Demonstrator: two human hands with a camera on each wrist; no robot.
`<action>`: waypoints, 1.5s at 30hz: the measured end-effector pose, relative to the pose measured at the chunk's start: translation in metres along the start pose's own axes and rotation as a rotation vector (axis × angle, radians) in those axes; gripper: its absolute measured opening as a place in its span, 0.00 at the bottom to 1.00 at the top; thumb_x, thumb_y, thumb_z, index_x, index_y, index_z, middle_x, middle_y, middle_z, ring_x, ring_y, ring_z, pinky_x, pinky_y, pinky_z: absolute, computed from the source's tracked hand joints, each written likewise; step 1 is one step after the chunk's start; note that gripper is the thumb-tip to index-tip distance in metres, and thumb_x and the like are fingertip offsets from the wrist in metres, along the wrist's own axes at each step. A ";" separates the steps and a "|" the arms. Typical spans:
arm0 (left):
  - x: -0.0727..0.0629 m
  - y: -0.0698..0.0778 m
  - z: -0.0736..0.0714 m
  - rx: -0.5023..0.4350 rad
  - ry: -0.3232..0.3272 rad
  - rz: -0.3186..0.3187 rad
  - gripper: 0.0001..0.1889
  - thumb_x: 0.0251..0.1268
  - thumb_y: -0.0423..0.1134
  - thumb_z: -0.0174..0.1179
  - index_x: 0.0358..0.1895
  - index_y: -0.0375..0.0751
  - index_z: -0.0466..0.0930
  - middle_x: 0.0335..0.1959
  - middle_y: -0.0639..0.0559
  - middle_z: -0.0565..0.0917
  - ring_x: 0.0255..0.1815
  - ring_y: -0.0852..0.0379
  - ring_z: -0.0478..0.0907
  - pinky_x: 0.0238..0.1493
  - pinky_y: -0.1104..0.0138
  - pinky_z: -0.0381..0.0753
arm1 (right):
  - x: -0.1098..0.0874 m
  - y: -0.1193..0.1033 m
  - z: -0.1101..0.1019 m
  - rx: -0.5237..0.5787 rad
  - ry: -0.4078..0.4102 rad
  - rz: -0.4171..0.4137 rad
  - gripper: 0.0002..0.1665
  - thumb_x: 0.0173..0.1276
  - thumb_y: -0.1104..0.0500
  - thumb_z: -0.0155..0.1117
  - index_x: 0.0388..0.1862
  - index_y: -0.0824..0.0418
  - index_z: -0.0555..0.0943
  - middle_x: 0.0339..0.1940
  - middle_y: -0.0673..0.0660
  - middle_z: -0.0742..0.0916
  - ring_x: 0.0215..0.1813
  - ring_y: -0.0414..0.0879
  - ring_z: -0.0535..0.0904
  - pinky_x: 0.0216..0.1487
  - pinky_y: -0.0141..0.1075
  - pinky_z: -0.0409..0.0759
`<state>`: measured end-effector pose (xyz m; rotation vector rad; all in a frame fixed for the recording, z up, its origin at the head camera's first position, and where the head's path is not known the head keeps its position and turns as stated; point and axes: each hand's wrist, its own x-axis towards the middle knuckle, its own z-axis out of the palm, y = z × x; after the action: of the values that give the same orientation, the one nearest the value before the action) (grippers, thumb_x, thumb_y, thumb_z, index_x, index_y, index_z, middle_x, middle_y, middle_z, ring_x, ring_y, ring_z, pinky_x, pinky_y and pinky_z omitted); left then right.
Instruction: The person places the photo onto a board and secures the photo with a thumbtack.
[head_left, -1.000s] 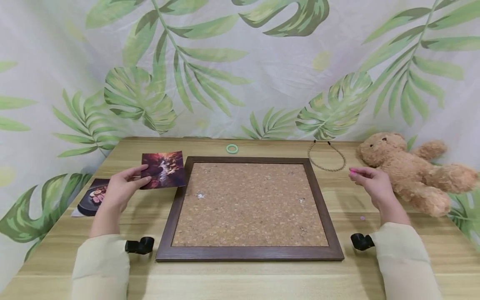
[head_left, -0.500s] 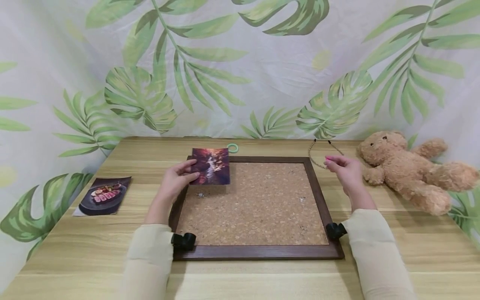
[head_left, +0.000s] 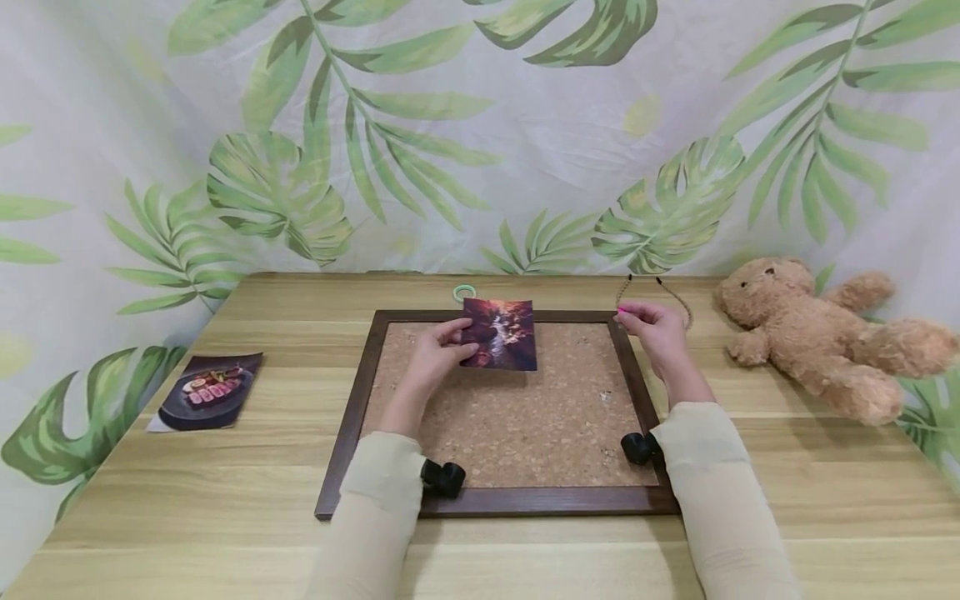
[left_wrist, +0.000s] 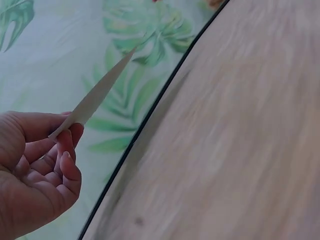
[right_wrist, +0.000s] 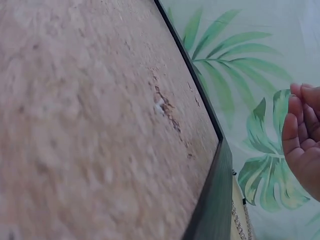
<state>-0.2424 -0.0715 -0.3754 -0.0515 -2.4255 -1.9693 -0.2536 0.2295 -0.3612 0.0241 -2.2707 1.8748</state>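
Observation:
My left hand (head_left: 427, 360) pinches a photo print (head_left: 504, 337) by its left edge, between thumb and fingers. The print, dark purple with orange and a white streak, is held over the upper middle of a framed cork board (head_left: 525, 442). Seen from the left wrist, the print (left_wrist: 97, 97) is nearly edge-on, its pale back showing. My right hand (head_left: 662, 337) is at the board's upper right corner, pinching a small bright pink object (head_left: 621, 311) at its fingertips; its kind I cannot tell. In the right wrist view the right hand (right_wrist: 305, 135) has thumb and index finger together.
A food photo (head_left: 210, 392) lies on the table at left. Behind the board are a green ring (head_left: 464, 292) and a chain (head_left: 678, 302), partly hidden by the right hand. A teddy bear (head_left: 810, 333) lies at right. A leaf-patterned curtain (head_left: 555, 150) hangs behind the table.
My left hand has carried the photo print rightward from beside the board to above its middle. My right hand has moved left with the pink object, from near the bear to the board's corner.

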 end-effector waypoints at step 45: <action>0.007 0.000 0.105 0.675 -0.098 0.025 0.23 0.43 0.47 0.65 0.48 0.51 0.77 0.20 0.61 0.74 0.22 0.62 0.69 0.21 0.69 0.64 | 0.018 0.026 0.040 0.035 0.035 0.137 0.18 0.59 0.63 0.58 0.44 0.75 0.74 0.24 0.47 0.79 0.33 0.44 0.77 0.36 0.34 0.75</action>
<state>-0.2484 0.0314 -0.3969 -0.1665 -2.9847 -1.0671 -0.2809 0.1975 -0.3903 -0.1616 -2.2691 1.9646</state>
